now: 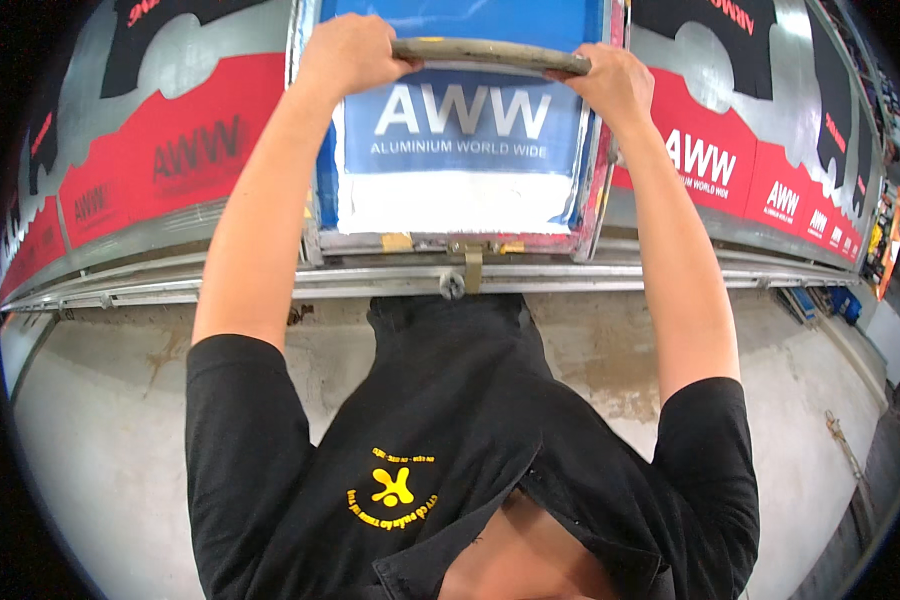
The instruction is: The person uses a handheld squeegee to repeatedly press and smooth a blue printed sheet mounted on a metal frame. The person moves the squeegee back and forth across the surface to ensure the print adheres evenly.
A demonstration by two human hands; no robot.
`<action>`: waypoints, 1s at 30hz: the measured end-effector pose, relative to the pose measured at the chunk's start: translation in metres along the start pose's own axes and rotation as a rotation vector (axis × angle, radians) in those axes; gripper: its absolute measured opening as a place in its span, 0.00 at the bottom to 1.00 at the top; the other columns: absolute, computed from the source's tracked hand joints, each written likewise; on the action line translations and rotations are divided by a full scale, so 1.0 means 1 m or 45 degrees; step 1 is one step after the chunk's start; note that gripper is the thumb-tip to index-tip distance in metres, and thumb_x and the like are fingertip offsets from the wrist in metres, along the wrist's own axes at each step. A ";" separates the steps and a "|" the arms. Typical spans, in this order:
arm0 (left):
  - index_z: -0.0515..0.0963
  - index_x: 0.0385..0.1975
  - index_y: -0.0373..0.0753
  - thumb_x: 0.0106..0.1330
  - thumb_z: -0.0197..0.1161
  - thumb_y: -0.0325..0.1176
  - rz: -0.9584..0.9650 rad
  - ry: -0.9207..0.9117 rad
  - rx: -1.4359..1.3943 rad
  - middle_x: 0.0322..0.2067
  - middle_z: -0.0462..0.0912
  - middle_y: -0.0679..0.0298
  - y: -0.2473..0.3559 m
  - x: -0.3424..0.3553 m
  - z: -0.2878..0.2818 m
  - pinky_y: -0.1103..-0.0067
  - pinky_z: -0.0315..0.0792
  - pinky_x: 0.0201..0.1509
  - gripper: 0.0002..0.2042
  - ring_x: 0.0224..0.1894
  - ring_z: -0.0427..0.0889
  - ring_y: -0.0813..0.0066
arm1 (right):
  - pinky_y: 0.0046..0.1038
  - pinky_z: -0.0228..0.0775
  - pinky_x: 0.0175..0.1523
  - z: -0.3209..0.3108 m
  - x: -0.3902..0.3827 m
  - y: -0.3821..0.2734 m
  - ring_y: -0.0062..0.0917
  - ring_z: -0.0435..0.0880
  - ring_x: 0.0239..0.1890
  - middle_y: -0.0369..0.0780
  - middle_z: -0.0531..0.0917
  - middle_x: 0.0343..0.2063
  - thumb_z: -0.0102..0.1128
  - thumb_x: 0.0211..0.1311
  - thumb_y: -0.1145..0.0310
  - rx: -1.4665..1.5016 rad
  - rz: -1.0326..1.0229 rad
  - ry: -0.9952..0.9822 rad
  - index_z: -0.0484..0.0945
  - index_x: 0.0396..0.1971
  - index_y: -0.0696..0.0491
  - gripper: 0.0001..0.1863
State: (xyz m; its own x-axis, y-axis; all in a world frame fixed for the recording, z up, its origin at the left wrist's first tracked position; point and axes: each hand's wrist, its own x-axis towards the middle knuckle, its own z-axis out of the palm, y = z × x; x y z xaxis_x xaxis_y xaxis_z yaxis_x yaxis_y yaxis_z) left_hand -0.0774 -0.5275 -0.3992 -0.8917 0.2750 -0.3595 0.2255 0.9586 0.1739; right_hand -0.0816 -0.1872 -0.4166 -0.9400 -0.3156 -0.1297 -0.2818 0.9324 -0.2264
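Note:
My left hand [348, 58] and my right hand [618, 86] are wrapped round the two ends of a long squeegee [490, 52] with a worn, greyish handle. The squeegee lies crosswise over the far part of a blue printing screen [332, 195]. White lettering shows in a paler window of the mesh on the near side of the squeegee. A thick band of white ink [458, 205] lies along the screen's near end. The squeegee's blade edge is hidden beneath the handle.
Red cut fabric pieces [200, 140] with print and black pieces [715, 35] lie on a long grey printing table [120, 235] on both sides. A metal rail [370, 283] with a clamp [472, 268] runs along its near edge. Tools and supplies [882, 240] stand at the far right.

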 end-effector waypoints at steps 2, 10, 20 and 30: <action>0.89 0.30 0.44 0.57 0.72 0.62 -0.077 -0.035 -0.033 0.24 0.87 0.59 0.005 -0.012 0.004 0.61 0.80 0.37 0.24 0.32 0.87 0.53 | 0.41 0.77 0.43 -0.002 -0.009 -0.009 0.38 0.87 0.39 0.38 0.87 0.32 0.76 0.51 0.42 -0.010 0.048 -0.027 0.88 0.32 0.48 0.23; 0.87 0.35 0.42 0.55 0.73 0.48 -0.113 0.014 -0.218 0.34 0.88 0.57 0.060 -0.167 0.057 0.61 0.81 0.45 0.17 0.43 0.87 0.54 | 0.35 0.75 0.39 0.033 -0.167 -0.029 0.30 0.84 0.31 0.32 0.82 0.25 0.77 0.47 0.59 0.114 -0.209 0.327 0.86 0.27 0.43 0.09; 0.86 0.32 0.37 0.55 0.60 0.79 -0.060 -0.198 -0.099 0.31 0.88 0.54 0.066 -0.149 0.040 0.61 0.80 0.43 0.41 0.39 0.87 0.52 | 0.42 0.80 0.43 -0.002 -0.131 -0.036 0.42 0.89 0.37 0.43 0.89 0.30 0.73 0.44 0.27 0.061 -0.033 -0.517 0.88 0.35 0.54 0.40; 0.86 0.25 0.31 0.44 0.61 0.86 0.101 -0.573 -0.216 0.25 0.86 0.50 0.029 -0.075 0.021 0.61 0.81 0.41 0.49 0.32 0.87 0.52 | 0.33 0.78 0.51 0.021 -0.088 0.021 0.32 0.89 0.43 0.46 0.90 0.37 0.67 0.60 0.36 0.540 0.103 -0.403 0.87 0.43 0.62 0.36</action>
State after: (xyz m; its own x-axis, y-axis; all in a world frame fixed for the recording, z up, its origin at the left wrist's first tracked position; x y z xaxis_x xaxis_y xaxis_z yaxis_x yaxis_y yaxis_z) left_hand 0.0039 -0.5192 -0.3865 -0.6078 0.3873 -0.6932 0.1857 0.9181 0.3502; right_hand -0.0010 -0.1431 -0.4301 -0.8332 -0.3446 -0.4325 -0.0469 0.8233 -0.5656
